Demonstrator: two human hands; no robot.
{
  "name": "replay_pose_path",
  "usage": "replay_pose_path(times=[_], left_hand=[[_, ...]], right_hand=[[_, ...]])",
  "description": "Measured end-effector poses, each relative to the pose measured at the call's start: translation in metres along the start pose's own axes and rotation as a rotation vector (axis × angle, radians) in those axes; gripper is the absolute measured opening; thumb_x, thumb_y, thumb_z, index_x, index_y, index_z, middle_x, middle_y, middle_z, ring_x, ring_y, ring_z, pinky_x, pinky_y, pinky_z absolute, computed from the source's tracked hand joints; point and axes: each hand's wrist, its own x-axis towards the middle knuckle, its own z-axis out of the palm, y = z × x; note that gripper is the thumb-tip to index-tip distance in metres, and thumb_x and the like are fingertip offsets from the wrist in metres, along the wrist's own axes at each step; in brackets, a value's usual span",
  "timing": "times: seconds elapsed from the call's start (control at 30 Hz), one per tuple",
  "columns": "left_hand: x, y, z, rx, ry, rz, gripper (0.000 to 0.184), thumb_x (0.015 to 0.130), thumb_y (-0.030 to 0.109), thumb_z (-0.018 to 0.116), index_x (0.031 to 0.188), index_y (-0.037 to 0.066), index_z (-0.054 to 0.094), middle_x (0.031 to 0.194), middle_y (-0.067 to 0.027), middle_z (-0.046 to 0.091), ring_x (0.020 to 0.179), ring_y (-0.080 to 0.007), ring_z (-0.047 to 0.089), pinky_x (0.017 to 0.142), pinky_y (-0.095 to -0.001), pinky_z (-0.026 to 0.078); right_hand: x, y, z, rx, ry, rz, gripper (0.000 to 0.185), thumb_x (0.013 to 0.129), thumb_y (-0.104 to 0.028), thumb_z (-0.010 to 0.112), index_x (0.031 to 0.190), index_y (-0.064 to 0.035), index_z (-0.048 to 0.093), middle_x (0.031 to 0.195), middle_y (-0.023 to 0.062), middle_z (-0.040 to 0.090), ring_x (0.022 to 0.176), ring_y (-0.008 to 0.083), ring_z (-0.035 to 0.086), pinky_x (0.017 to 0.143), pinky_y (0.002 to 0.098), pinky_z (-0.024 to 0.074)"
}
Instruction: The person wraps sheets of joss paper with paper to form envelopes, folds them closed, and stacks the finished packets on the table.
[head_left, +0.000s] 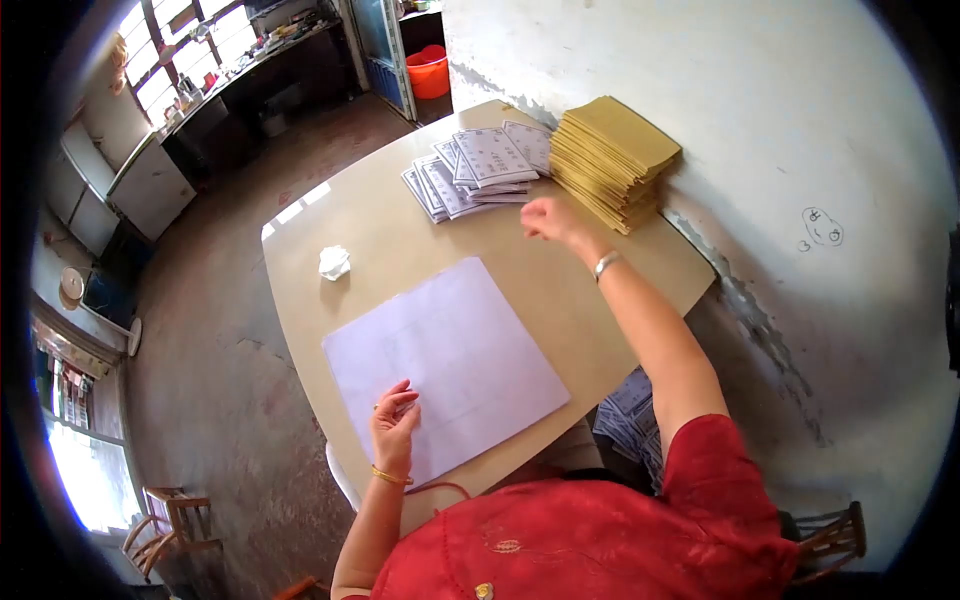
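My left hand hovers over the near left part of a large pale sheet or stack of sheets. Its fingers are loosely bent and a little apart, with nothing seen in them. Further out, my right hand is over the table between the printed paper packets and the stack of yellow-brown envelopes or paper. The fingers there are curled in, and no object shows from them. Black print covers the white packets, which lie in an overlapping pile.
A crumpled white paper lies on the cream table, left of the sheets. More printed papers are below the table's right edge. A wall runs along the right. An orange bucket stands beyond the table.
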Motion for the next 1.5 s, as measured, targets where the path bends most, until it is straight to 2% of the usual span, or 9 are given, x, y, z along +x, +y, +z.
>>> replay_pose_path(times=[0.23, 0.37, 0.57, 0.8, 1.0, 1.13, 1.27, 1.3, 1.5], left_hand=[[0.001, 0.0, -0.001, 0.043, -0.052, 0.031, 0.017, 0.085, -0.007, 0.06, 0.099, -0.002, 0.067, 0.133, -0.009, 0.052, 0.102, -0.0115, 0.059, 0.082, -0.0231, 0.049], [-0.003, 0.001, 0.002, 0.037, -0.028, 0.038, 0.016, 0.085, -0.008, 0.06, 0.098, -0.002, 0.068, 0.133, -0.01, 0.051, 0.104, -0.012, 0.059, 0.085, -0.0238, 0.05], [-0.001, 0.0, 0.0, 0.059, -0.034, 0.058, 0.016, 0.085, -0.008, 0.061, 0.098, -0.002, 0.067, 0.134, -0.0107, 0.051, 0.104, -0.0117, 0.059, 0.087, -0.024, 0.05], [0.0, -0.003, 0.001, 0.054, -0.053, 0.09, 0.017, 0.084, -0.009, 0.061, 0.098, -0.003, 0.067, 0.133, -0.0104, 0.052, 0.103, -0.0113, 0.06, 0.087, -0.0233, 0.05], [-0.001, -0.003, 0.002, 0.104, -0.025, 0.115, 0.016, 0.085, -0.009, 0.061, 0.098, -0.003, 0.068, 0.132, -0.0107, 0.052, 0.105, -0.0133, 0.059, 0.088, -0.0244, 0.05], [0.0, -0.004, 0.001, 0.132, -0.038, 0.127, 0.015, 0.085, -0.006, 0.062, 0.098, -0.002, 0.068, 0.132, -0.0118, 0.052, 0.105, -0.0146, 0.059, 0.088, -0.0264, 0.05], [-0.001, -0.008, -0.001, 0.126, -0.02, 0.128, 0.015, 0.084, -0.004, 0.063, 0.098, -0.001, 0.068, 0.13, -0.0125, 0.054, 0.103, -0.0157, 0.06, 0.087, -0.0281, 0.05], [-0.002, -0.002, 0.001, 0.243, -0.004, 0.121, 0.017, 0.083, -0.004, 0.063, 0.099, 0.0, 0.068, 0.129, -0.0126, 0.056, 0.101, -0.0158, 0.06, 0.088, -0.0282, 0.05], [0.0, 0.001, -0.001, 0.089, -0.088, 0.088, 0.018, 0.085, -0.002, 0.06, 0.101, 0.0, 0.068, 0.131, -0.0105, 0.054, 0.105, -0.0147, 0.059, 0.092, -0.028, 0.049]], right_hand=[[-0.068, -0.052, -0.057, -0.296, 0.531, -0.593, 0.02, 0.085, -0.017, 0.067, 0.102, -0.006, 0.068, 0.097, 0.0116, 0.071, 0.088, 0.027, 0.068, 0.078, 0.0364, 0.0545], [-0.053, -0.04, -0.133, -0.817, 0.87, -0.533, 0.031, 0.085, -0.028, 0.067, 0.108, -0.0072, 0.067, 0.11, 0.0141, 0.068, 0.106, 0.0302, 0.063, 0.091, 0.041, 0.0496], [-0.045, 0.0, -0.175, -0.521, 0.652, -0.048, 0.046, 0.084, -0.042, 0.067, 0.111, -0.0053, 0.068, 0.108, 0.0116, 0.07, 0.099, 0.0267, 0.065, 0.089, 0.0352, 0.0504], [-0.049, -0.007, -0.176, -0.695, 0.656, -0.074, 0.034, 0.09, -0.032, 0.061, 0.108, -0.0044, 0.067, 0.094, 0.0148, 0.071, 0.091, 0.032, 0.067, 0.081, 0.0372, 0.0516], [-0.04, 0.018, -0.184, -0.728, 0.772, -0.354, 0.028, 0.091, -0.031, 0.058, 0.098, -0.0061, 0.068, 0.086, 0.018, 0.069, 0.086, 0.0375, 0.065, 0.077, 0.0433, 0.0521], [-0.043, 0.012, -0.192, -0.507, 0.782, -0.219, 0.03, 0.09, -0.032, 0.06, 0.105, -0.0069, 0.068, 0.091, 0.0162, 0.07, 0.084, 0.0343, 0.066, 0.076, 0.0402, 0.0514], [-0.057, -0.035, -0.152, -0.47, 1.043, -0.71, 0.034, 0.094, -0.034, 0.058, 0.089, -0.0005, 0.06, 0.063, 0.0119, 0.056, 0.06, 0.0304, 0.055, 0.061, 0.0426, 0.0457], [-0.075, -0.06, -0.133, -0.446, 0.97, -0.551, 0.033, 0.095, -0.032, 0.059, 0.086, -0.0007, 0.057, 0.061, 0.0118, 0.056, 0.056, 0.0288, 0.054, 0.057, 0.0404, 0.044], [-0.135, -0.106, -0.004, -0.6, 0.595, -0.722, 0.014, 0.095, -0.02, 0.06, 0.093, -0.0054, 0.058, 0.062, 0.0126, 0.057, 0.051, 0.0272, 0.055, 0.048, 0.0365, 0.0429]])
